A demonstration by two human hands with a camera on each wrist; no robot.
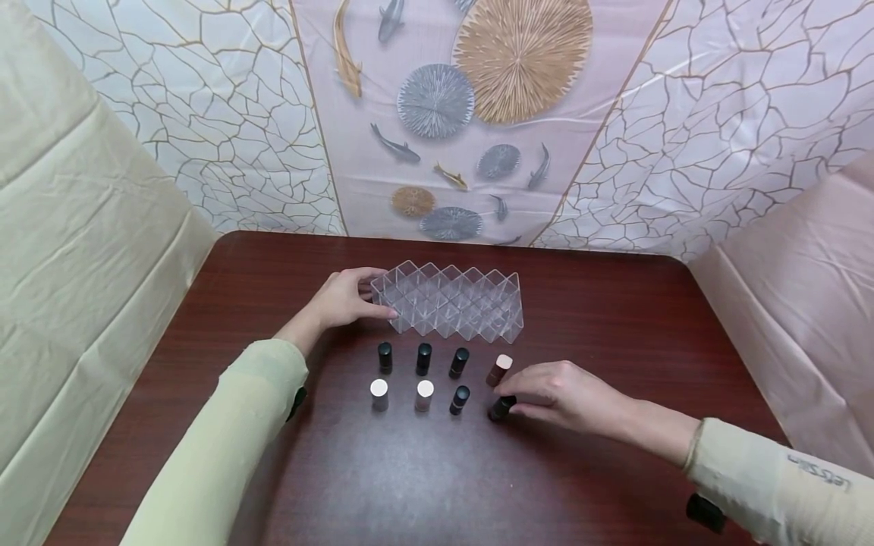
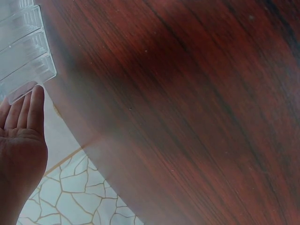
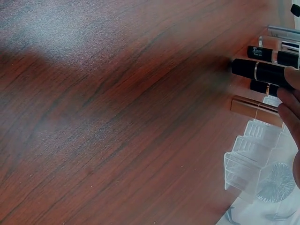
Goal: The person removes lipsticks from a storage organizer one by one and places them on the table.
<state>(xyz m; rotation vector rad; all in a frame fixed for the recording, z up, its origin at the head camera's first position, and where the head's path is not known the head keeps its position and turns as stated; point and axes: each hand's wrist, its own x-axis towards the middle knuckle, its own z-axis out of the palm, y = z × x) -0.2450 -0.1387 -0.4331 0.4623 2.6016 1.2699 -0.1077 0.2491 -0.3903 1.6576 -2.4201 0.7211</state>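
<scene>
At the back of the table sits a clear lipstick organizer with diamond-shaped compartments. My left hand holds its left end, thumb at the front and fingers behind; in the left wrist view the straight fingers lie against its wall. Thumb and fingers of my right hand pinch a black lipstick tube with a silver band, at the right end of the front row. Just behind it stands a rose-brown lipstick tube, close to the fingertips.
Several more lipsticks stand in two rows before the organizer. The back row has black tubes; the front row has two pale-topped tubes and a black tube. A patterned cloth hangs behind the table.
</scene>
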